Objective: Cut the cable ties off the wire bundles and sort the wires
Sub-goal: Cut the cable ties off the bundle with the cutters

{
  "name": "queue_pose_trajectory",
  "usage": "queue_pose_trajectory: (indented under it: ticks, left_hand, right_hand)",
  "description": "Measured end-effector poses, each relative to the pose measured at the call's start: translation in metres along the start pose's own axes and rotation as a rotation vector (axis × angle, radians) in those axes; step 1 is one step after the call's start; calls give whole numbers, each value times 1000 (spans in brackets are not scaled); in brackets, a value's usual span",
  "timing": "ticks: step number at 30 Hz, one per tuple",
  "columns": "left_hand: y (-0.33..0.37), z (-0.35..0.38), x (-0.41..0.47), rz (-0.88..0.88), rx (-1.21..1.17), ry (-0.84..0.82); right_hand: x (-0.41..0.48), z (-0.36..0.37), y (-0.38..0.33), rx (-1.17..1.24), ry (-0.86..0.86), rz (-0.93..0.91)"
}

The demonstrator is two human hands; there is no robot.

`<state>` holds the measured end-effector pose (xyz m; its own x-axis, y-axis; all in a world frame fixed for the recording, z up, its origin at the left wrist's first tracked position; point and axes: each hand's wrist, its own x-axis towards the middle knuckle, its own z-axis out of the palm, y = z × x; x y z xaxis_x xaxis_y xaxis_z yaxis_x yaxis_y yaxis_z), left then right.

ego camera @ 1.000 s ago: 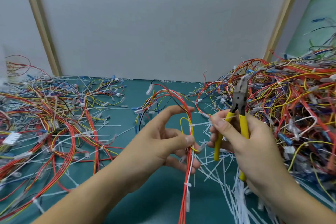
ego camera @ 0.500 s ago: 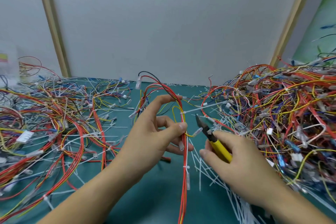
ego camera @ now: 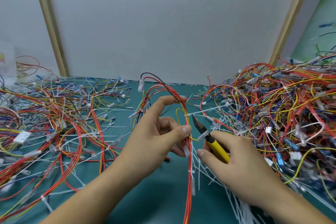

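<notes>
My left hand (ego camera: pixel 156 138) pinches a red-and-yellow wire bundle (ego camera: pixel 189 178) between thumb and fingers and holds it upright above the green mat. A white cable tie (ego camera: pixel 205 112) wraps the bundle just above my thumb, and its tail sticks out to the right. My right hand (ego camera: pixel 236 162) grips yellow-handled cutters (ego camera: pixel 209 138). Their dark jaws point up and left, tip close beside that tie. A second white tie (ego camera: pixel 190 171) sits lower on the bundle.
A tall tangled heap of tied wires (ego camera: pixel 281 114) fills the right side. Spread-out wires (ego camera: pixel 54 123) cover the left of the green mat (ego camera: pixel 154 196). Cut white tie scraps (ego camera: pixel 218 178) lie under my right hand. A grey wall panel stands behind.
My right hand swung the cutters down from pointing upward to pointing left at the tie on the bundle. The left hand kept its hold and raised the bundle slightly.
</notes>
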<state>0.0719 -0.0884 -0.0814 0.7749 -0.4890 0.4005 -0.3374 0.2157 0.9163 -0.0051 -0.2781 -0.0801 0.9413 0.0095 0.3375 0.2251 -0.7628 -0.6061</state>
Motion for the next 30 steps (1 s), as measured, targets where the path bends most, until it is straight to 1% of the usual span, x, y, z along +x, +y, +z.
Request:
queue_pose_trajectory:
  ticks: [17, 27, 30]
  left_hand:
    - [2, 4, 0, -25, -31, -11]
    - [2, 5, 0, -37, -28, -5]
    - [4, 6, -1, -44, -22, 3]
  right_hand:
    - [0, 0, 0, -30, -4, 10]
    - [0, -1, -5, 22, -9, 42]
    - [0, -1, -6, 74, -14, 86]
